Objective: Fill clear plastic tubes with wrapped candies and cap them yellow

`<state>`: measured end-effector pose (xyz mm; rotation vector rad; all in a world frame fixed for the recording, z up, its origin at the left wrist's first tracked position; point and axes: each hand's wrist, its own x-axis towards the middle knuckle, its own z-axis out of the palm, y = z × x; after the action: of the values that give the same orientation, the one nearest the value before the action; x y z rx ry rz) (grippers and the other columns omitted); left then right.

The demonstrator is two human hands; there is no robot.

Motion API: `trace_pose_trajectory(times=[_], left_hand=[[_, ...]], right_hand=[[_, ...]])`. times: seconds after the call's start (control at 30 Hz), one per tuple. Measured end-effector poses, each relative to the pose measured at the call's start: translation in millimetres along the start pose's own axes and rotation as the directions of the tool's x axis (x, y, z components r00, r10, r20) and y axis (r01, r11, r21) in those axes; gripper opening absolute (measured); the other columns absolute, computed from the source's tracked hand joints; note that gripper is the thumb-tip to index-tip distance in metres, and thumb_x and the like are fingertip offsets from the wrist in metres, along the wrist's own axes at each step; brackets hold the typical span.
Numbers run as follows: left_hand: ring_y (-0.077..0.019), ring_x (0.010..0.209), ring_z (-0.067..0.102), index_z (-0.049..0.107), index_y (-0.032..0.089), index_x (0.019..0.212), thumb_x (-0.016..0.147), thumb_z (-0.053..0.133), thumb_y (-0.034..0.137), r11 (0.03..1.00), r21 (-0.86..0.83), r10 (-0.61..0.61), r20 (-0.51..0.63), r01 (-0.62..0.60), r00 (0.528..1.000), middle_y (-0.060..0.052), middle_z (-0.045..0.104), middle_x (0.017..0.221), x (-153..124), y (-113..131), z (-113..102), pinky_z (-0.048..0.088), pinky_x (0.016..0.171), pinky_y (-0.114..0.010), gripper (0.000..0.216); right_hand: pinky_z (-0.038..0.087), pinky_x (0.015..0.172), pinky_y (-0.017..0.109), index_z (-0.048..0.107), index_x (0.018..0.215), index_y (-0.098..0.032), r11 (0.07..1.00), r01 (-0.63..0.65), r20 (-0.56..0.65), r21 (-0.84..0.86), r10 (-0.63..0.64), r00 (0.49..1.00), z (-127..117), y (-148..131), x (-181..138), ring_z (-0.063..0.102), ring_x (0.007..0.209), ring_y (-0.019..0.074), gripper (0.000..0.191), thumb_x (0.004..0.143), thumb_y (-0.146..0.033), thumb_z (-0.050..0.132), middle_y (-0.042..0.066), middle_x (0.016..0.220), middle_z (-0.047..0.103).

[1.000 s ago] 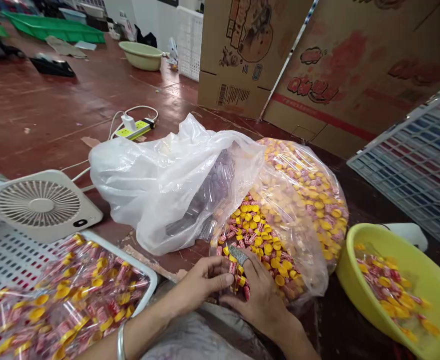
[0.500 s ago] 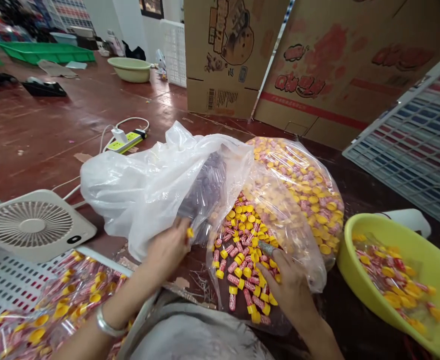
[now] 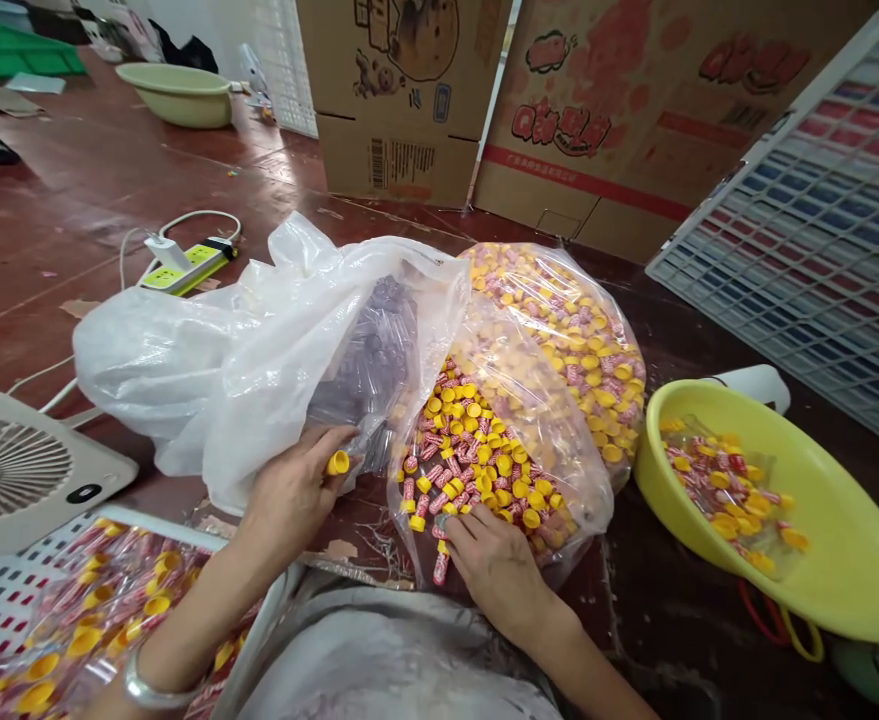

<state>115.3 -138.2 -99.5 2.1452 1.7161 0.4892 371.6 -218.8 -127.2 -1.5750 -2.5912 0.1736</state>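
Your left hand pinches a yellow cap by the white bag; your right hand rests in the candy bag.

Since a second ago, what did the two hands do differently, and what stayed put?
The left hand left the right one, moved left to the mouth of the white bag and now pinches a yellow-capped tube. The right hand stayed at the open bag of capped tubes, fingers among them. The camera dipped, so everything sits higher in view. The yellow basin, fan and cardboard boxes did not move.
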Motion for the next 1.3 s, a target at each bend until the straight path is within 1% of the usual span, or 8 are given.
trace_pose_trajectory(times=[0.2, 0.43, 0.63, 0.83, 0.9, 1.07, 1.2, 1.3], left_hand=[[-0.0251, 0.103, 0.066, 0.072, 0.023, 0.111, 0.091, 0.062, 0.044, 0.818, -0.568, 0.059, 0.241, 0.092, 0.969, -0.005, 0.073, 0.110, -26, 18, 10, 0.048, 0.092, -0.033, 0.031], [-0.0252, 0.100, 0.066, 0.075, 0.021, 0.106, 0.085, 0.068, 0.039, 0.705, -0.672, 0.076, 0.386, 0.224, 0.919, -0.006, 0.074, 0.104, -37, 27, 31, 0.047, 0.092, -0.033, 0.029], [-0.0236, 0.094, 0.063, 0.076, 0.020, 0.104, 0.086, 0.068, 0.046, 0.642, -0.727, 0.150, 0.431, 0.244, 0.890, -0.005, 0.072, 0.098, -41, 35, 38, 0.046, 0.087, -0.031, 0.033], [-0.0165, 0.078, 0.056, 0.075, 0.015, 0.102, 0.084, 0.073, 0.046, 0.324, -0.859, 0.129, 0.455, 0.397, 0.881, -0.002, 0.070, 0.085, -41, 43, 41, 0.043, 0.075, -0.025, 0.036], [-0.0134, 0.071, 0.054, 0.074, 0.015, 0.095, 0.080, 0.077, 0.046, 0.161, -0.875, 0.066, 0.472, 0.457, 0.879, 0.000, 0.067, 0.078, -41, 46, 43, 0.043, 0.070, -0.023, 0.035], [-0.0104, 0.062, 0.052, 0.066, 0.013, 0.079, 0.074, 0.082, 0.048, -0.015, -0.849, 0.018, 0.528, 0.528, 0.849, 0.003, 0.059, 0.066, -40, 56, 52, 0.042, 0.063, -0.022, 0.039], [-0.0126, 0.065, 0.057, 0.064, 0.013, 0.086, 0.071, 0.082, 0.049, 0.020, -0.822, 0.089, 0.569, 0.569, 0.818, 0.000, 0.063, 0.073, -38, 56, 49, 0.047, 0.068, -0.026, 0.044], [-0.0140, 0.067, 0.057, 0.062, 0.016, 0.089, 0.077, 0.076, 0.043, 0.384, -0.826, 0.022, 0.456, 0.413, 0.890, 0.001, 0.063, 0.074, -31, 42, 30, 0.046, 0.065, -0.025, 0.033]], right_hand=[[0.050, 0.079, 0.033, 0.060, 0.100, -0.024, 0.998, 0.032, 0.053, 0.047, -0.034, 0.998, 1, 9, 0, 0.061, 0.090, 0.0225, 0.029, 0.084, 0.001, 0.060, 0.001, 0.091, 0.068], [0.055, 0.086, 0.033, 0.059, 0.097, -0.020, 0.885, 0.037, -0.218, 0.465, 0.074, 0.973, -22, 18, 7, 0.065, 0.100, 0.0212, 0.010, 0.097, -0.016, 0.051, 0.009, 0.107, 0.065], [0.053, 0.059, 0.024, 0.054, 0.080, -0.023, 0.756, -0.035, -0.141, 0.654, 0.166, 0.976, -30, 11, 15, 0.065, 0.062, 0.0149, 0.026, 0.091, -0.041, 0.070, -0.004, 0.069, 0.065], [0.058, 0.087, 0.034, 0.064, 0.102, -0.019, 0.814, 0.170, -0.251, 0.556, -0.031, 0.968, -29, -5, 21, 0.070, 0.100, 0.0224, 0.024, 0.096, -0.042, 0.062, 0.009, 0.104, 0.074], [0.054, 0.101, 0.046, 0.059, 0.121, -0.017, 0.861, 0.207, -0.267, 0.465, -0.086, 0.960, -25, -10, 21, 0.062, 0.122, 0.0302, 0.051, 0.085, -0.049, 0.074, 0.016, 0.126, 0.067], [0.055, 0.097, 0.053, 0.055, 0.117, -0.017, 0.919, 0.158, -0.422, 0.361, 0.010, 0.907, -7, -21, 23, 0.064, 0.113, 0.0336, 0.061, 0.071, -0.042, 0.086, 0.016, 0.113, 0.068], [0.051, 0.102, 0.057, 0.053, 0.118, -0.019, 0.923, 0.177, -0.360, 0.342, -0.045, 0.932, -8, -21, 23, 0.061, 0.120, 0.0355, 0.064, 0.068, -0.041, 0.087, 0.016, 0.120, 0.066], [0.055, 0.098, 0.054, 0.051, 0.125, -0.018, 0.956, 0.086, -0.195, 0.280, -0.031, 0.980, -9, -10, 17, 0.059, 0.125, 0.0377, 0.076, 0.065, -0.043, 0.090, 0.019, 0.133, 0.061]])
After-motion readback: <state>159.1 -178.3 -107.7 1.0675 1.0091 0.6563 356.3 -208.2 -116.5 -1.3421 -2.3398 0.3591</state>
